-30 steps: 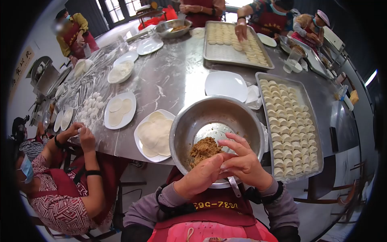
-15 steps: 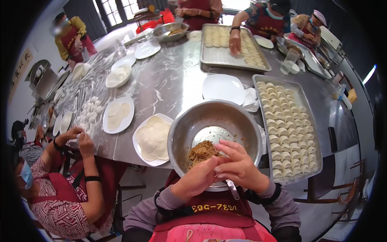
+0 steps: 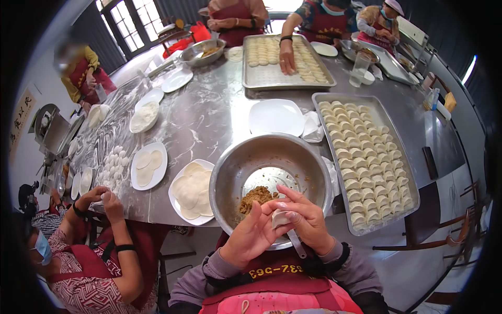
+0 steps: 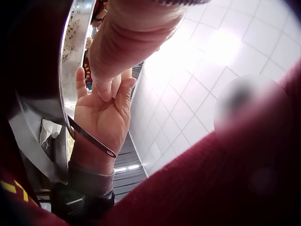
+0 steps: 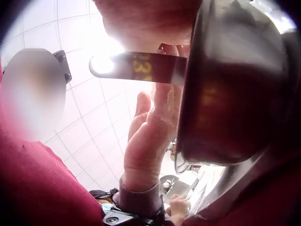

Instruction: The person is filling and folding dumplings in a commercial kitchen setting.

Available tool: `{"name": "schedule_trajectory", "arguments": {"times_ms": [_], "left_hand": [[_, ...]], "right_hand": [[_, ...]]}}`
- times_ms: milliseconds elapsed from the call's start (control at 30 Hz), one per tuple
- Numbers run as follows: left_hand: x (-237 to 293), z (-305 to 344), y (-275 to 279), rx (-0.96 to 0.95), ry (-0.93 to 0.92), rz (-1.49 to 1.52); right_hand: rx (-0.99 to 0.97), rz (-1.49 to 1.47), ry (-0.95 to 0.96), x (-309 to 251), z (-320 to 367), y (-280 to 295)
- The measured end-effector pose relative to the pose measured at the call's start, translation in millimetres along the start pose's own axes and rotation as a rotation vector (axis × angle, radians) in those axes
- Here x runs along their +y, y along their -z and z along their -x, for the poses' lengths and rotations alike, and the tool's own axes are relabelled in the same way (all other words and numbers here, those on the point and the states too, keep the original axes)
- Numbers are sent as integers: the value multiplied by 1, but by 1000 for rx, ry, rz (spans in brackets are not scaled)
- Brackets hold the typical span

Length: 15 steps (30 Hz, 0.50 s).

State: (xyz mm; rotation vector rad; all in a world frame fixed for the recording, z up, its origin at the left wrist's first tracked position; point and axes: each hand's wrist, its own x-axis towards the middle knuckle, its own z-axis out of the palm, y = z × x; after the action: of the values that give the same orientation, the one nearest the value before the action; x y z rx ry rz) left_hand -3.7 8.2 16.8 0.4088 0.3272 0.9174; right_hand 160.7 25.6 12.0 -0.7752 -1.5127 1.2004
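Note:
A pale folded dumpling (image 3: 281, 219) lies between the two hands, over the near rim of a steel bowl (image 3: 219, 172). The right hand (image 3: 312, 226) pinches it with thumb and fingers. Beneath it the left hand (image 3: 252, 235) holds its fingers nearly straight, palm up, thumb raised apart. Brown filling (image 3: 256, 199) sits in the bowl. The left wrist view has the left hand (image 4: 134, 40) above the right palm (image 4: 103, 125); the dumpling is hidden there. By the bowl handle (image 5: 127, 65), the right wrist view shows the left hand (image 5: 149, 146) and part of the right (image 5: 150, 19).
Left of the bowl stands a plate of round wrappers (image 3: 192, 193). A tray of dumplings (image 3: 366, 162) is to the right, an empty white plate (image 3: 276, 118) behind. Farther back, a person's hand (image 3: 287, 57) reaches over another tray (image 3: 266, 81). Someone sits at left (image 3: 94, 267).
The hands have turned and parted slightly, bringing the dumpling into sight. The left thumb has lifted away. The head view has shifted, and the hand at the far tray has moved.

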Motion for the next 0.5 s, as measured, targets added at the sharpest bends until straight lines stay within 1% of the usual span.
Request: {"name": "schedule_trajectory", "arguments": {"times_ms": [100,133,233,267,367,467,500], "left_hand": [[2,-1,-6,41,0,-1],[2,-1,-6,42,-2,-1],[-1,0,-4,3,-4,24],[0,1,-7,3,1,18],[1,0,-10,9,-4,15],[-2,0,-10,13,0,9],[-1,0,-10,10,-3,-1]], "right_hand": [[17,274,232,11,0,3],[21,285,262,12,-1,3],[69,198,162,2,4,0],[75,252,181,1,4,1],[103,387,319,8,6,6],[100,438,343,10,7,6],[95,421,320,10,9,5]]}}
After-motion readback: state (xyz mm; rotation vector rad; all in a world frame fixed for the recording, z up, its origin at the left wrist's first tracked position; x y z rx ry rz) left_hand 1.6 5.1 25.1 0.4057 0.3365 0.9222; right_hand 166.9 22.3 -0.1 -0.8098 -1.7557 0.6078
